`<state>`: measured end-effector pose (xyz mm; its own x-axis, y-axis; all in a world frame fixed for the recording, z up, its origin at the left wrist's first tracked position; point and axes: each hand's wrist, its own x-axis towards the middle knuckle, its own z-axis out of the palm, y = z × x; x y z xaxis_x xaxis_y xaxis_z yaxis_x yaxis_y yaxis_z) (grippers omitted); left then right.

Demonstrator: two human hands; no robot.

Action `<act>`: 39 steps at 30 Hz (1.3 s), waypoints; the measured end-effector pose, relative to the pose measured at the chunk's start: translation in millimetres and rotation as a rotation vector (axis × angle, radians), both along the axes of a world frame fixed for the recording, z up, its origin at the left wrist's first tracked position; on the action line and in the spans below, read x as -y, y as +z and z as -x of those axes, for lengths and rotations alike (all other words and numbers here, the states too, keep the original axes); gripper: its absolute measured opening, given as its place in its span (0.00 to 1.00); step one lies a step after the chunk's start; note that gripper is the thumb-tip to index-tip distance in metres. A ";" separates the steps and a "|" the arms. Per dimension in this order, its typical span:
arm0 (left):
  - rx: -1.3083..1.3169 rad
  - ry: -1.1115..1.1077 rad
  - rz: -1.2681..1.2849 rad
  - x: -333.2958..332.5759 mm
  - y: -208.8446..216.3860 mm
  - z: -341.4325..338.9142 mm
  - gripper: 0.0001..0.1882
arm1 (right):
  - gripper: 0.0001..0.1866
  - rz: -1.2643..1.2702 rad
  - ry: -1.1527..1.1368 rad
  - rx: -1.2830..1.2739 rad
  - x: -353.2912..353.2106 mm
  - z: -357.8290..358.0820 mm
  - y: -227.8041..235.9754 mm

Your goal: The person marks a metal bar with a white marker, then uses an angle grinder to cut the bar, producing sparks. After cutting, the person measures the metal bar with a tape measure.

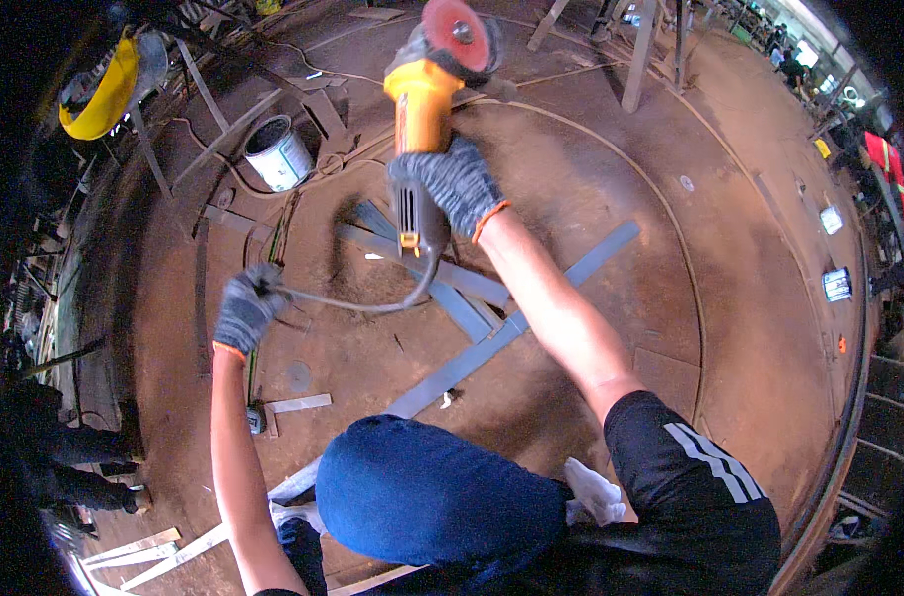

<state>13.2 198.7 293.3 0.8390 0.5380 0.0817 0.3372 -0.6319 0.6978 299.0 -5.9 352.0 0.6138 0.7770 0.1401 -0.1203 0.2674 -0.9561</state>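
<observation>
My right hand [459, 184], in a grey knit glove with an orange cuff, is wrapped round the body of a yellow and grey angle grinder [419, 114]. The grinder is held up off the floor, its red disc [460, 38] at the far end. A grey power cord [372, 307] runs from its rear in a curve to my left hand [247, 306], also gloved, whose fingers are closed on the cord. On the floor below lie crossed flat metal bars [516, 325], one reaching toward my covered knee.
A white bucket [279, 154] stands at the far left, near a yellow face shield [104, 99]. A tape measure [256, 418] and a metal square [298, 404] lie at left. Cables curve across the floor. White cans [836, 284] stand at right. Another person's legs [94, 467] show at left.
</observation>
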 end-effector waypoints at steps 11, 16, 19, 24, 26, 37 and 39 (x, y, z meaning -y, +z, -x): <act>0.461 0.265 1.122 98.7 -38.7 -15.9 0.36 | 0.26 0.415 -0.030 0.377 -37.1 167.2 -84.6; 0.668 0.513 1.241 93.1 -74.7 36.3 0.28 | 0.36 0.230 0.152 0.639 -54.9 221.1 -135.6; 0.789 0.556 1.205 98.3 -97.6 65.6 0.28 | 0.34 0.115 0.433 0.640 -47.4 227.4 -144.5; 0.944 0.734 1.021 96.9 -115.4 126.4 0.22 | 0.36 0.637 0.181 0.576 -39.6 101.4 -174.4; 0.944 0.796 1.019 97.3 -92.5 117.7 0.22 | 0.46 1.095 -0.053 0.698 -50.8 14.8 -230.9; 1.000 0.798 1.019 80.9 -108.1 188.4 0.27 | 0.38 1.389 0.180 1.067 -106.7 33.9 -286.3; 0.972 0.854 1.039 91.1 -105.8 176.6 0.26 | 0.29 1.330 -0.009 0.861 -112.6 26.6 -331.3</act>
<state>-163.4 107.5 187.5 0.1465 0.9425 -0.3005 -0.4662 0.3337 0.8193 272.4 106.7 20.7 0.7182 0.6205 -0.3148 0.5560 -0.7838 -0.2765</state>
